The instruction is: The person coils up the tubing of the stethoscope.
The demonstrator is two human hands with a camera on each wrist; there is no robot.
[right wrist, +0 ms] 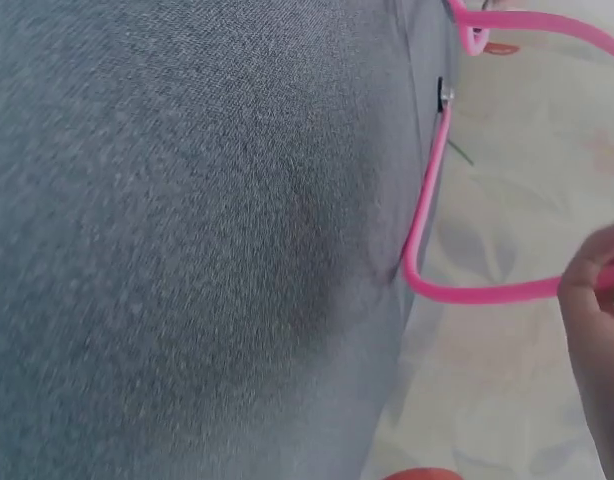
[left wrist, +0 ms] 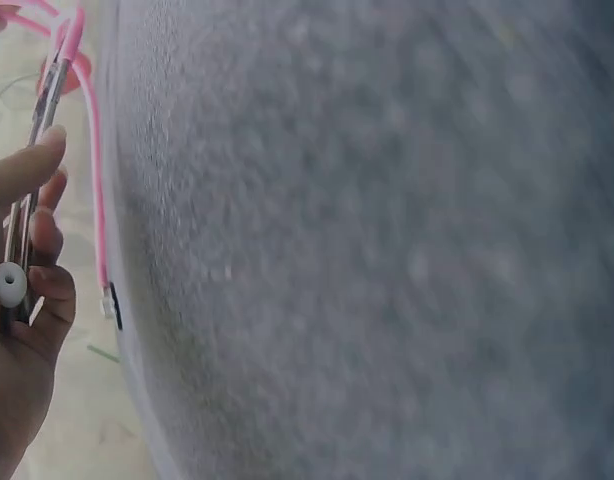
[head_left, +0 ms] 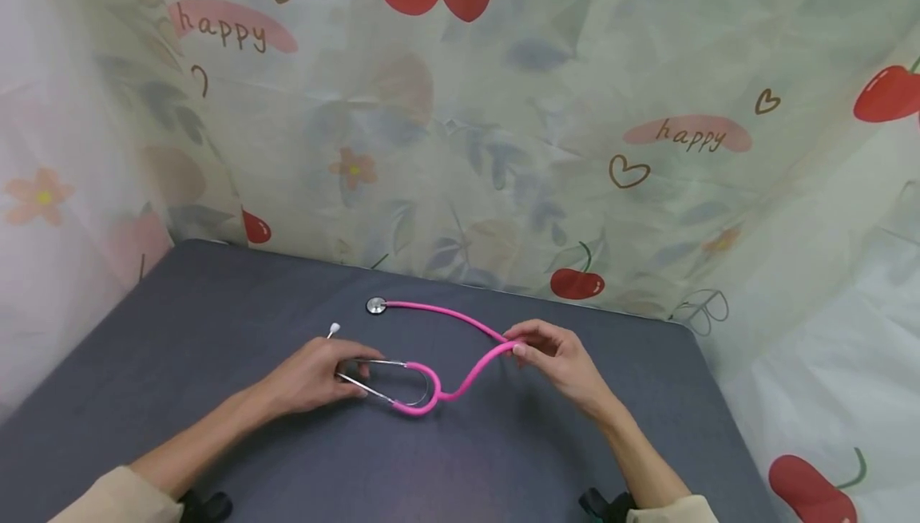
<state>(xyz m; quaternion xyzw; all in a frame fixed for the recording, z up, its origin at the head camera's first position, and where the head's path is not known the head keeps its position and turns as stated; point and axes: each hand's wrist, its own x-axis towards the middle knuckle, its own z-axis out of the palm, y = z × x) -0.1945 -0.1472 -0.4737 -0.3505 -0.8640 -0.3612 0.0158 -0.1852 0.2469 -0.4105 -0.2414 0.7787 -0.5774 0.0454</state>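
Observation:
A stethoscope with pink tubing (head_left: pixel 470 379) spans the space between both hands. My left hand (head_left: pixel 319 375) grips its metal ear tubes (head_left: pixel 377 391), thumb on one side and fingers on the other. One white eartip (head_left: pixel 334 330) pokes out past that hand, and the left wrist view shows an eartip (left wrist: pixel 10 284) near the palm. My right hand (head_left: pixel 561 359) pinches the bent tubing between thumb and fingers. From there the tube runs back to the round chest piece (head_left: pixel 375 306), which lies on the table toward the back.
The dark grey table (head_left: pixel 446 475) has its far edge against a hanging curtain (head_left: pixel 460 148) printed with cherries, hearts and flowers. More printed curtain (head_left: pixel 826 379) hangs along the right side. Black straps (head_left: pixel 611 505) sit at the wrists by the beige sleeves.

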